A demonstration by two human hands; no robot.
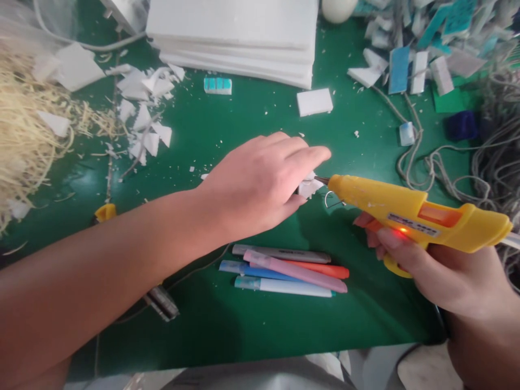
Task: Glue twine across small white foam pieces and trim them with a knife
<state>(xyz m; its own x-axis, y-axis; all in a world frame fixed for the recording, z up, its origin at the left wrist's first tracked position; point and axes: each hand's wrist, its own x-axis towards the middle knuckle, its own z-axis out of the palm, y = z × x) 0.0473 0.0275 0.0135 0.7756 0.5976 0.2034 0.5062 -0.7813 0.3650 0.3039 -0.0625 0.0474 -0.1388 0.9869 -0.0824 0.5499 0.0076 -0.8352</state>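
My right hand [422, 265] grips a yellow glue gun [410, 214] by the handle, a finger on the trigger and a red light glowing on its side. Its nozzle points left and touches a small white foam piece [309, 185]. My left hand [264, 181] reaches across the green mat [244, 124] and pinches that foam piece between thumb and fingers, just above the mat. Most of the piece is hidden under my fingers.
Several coloured marker pens [290, 269] lie below the hands. White foam sheets [239, 38] are stacked at the back, with foam scraps [146, 114] and straw-like shreds [28, 130] at left. A white foam block [314, 102], cords [479, 162] and blue and white pieces [410, 59] lie at right.
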